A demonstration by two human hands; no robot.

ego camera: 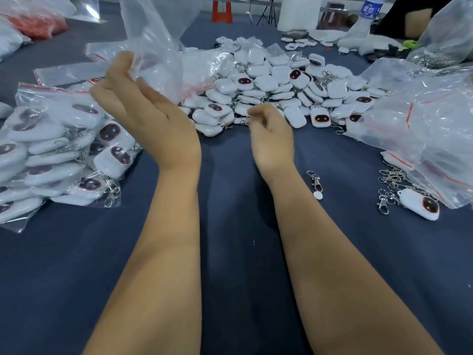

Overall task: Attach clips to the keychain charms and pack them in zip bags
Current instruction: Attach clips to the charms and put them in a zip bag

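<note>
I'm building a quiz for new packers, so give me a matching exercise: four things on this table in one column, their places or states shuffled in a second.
1. left hand
2. right hand
3. lone clip
4. water bottle

A. far right, upright
B. lying loose on the cloth
C. raised, holding a clear bag
D. at the near edge of the charm pile

Pairs: 1-C, 2-D, 3-B, 4-A

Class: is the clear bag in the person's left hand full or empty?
Empty, as far as shows. The bag hangs see-through and limp from the left hand, with no charms visible inside.
</note>
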